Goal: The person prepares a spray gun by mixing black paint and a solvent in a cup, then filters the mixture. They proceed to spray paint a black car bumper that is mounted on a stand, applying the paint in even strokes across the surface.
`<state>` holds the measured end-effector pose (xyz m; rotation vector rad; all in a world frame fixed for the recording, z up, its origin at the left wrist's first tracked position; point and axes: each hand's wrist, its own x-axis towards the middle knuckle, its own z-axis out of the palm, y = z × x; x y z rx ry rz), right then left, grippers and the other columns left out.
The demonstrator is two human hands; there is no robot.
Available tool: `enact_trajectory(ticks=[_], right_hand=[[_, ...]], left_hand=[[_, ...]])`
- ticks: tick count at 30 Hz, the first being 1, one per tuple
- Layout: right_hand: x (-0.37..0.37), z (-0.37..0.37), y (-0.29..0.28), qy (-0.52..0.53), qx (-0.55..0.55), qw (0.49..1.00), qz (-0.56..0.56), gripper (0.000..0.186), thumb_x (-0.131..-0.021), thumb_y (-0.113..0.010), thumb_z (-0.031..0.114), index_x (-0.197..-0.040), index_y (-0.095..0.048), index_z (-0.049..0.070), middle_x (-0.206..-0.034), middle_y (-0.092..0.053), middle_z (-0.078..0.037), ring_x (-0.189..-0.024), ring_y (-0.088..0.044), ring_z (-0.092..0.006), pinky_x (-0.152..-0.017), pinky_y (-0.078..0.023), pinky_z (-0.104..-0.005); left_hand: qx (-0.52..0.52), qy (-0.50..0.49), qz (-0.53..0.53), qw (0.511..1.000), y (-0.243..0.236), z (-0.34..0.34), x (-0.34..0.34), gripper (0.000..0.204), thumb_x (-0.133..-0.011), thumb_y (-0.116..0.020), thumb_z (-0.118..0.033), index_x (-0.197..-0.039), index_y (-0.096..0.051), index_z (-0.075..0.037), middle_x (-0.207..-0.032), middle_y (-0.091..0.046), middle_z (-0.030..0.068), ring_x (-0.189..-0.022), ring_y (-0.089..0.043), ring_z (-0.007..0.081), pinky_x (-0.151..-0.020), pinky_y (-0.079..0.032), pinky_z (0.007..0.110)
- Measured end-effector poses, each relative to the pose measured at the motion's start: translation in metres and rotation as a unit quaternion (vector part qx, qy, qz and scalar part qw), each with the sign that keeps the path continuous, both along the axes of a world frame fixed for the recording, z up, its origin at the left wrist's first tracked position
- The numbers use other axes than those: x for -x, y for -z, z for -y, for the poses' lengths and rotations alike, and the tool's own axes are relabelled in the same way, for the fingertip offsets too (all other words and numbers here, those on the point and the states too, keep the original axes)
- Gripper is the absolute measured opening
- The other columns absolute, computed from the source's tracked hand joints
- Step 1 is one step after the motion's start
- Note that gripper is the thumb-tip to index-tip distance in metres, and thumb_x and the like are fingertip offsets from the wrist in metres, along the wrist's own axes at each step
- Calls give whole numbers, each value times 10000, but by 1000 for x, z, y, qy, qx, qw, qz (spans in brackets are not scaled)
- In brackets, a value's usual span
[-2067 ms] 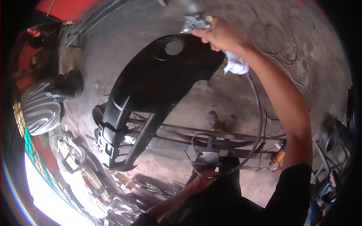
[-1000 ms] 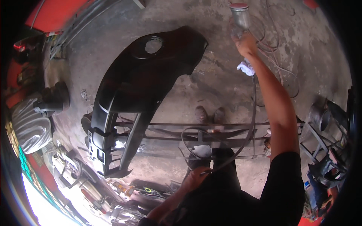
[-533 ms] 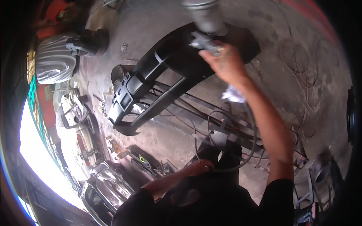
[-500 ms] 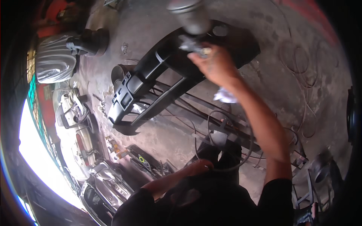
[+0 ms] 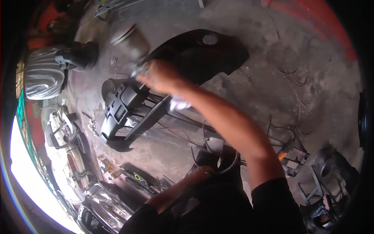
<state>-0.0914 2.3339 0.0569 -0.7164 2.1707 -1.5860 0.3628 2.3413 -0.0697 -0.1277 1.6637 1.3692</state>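
Gripping a spray gun (image 5: 130,43) in the right hand (image 5: 161,76), fingers closed, above the black bumper (image 5: 171,74); bare concrete floor (image 5: 272,89) beyond its far edge; left hand (image 5: 200,173) low, grip unclear.

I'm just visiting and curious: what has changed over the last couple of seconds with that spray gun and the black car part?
The right hand has swung the spray gun leftward across the black bumper, from its far end towards its grille end. Nothing was picked up or let go: the gun and a white rag stay in that hand. The left hand stays low by the hose, and the bumper stays on its stand.
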Motion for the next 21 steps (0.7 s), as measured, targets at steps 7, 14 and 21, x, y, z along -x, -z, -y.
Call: enact_trajectory(ticks=[7, 14, 21], right_hand=[[115, -151, 51, 232, -222, 947, -15, 515, -946, -736, 513, -969, -699, 0, -889, -731, -177, -813, -708, -329, -771, -572, -445], [109, -172, 46, 287, -339, 890, -100, 480, -960, -704, 482, -1109, -739, 27, -1030, -766, -251, -1014, -745, -420, -887, -585, -513], [-24, -27, -13, 84, -106, 991, -18, 481, -968, -727, 446, -1100, -757, -15, -904, -768, -251, -878, -776, -373, -796, -597, -475]], left_hand=[[20, -5, -56, 998, -7, -10, 17, 294, -960, -712, -124, -1248, -741, -71, -1183, -761, 135, -1150, -718, 264, -1008, -555, 390], [11, -53, -65, 996, -29, 2, 18, 274, -901, -689, -69, -1168, -747, -39, -1111, -754, 177, -1079, -732, 339, -939, -569, 420], [13, -13, -87, 996, -8, 29, -23, 283, -876, -673, -40, -1152, -734, -27, -1134, -738, 175, -1113, -701, 339, -990, -546, 434]])
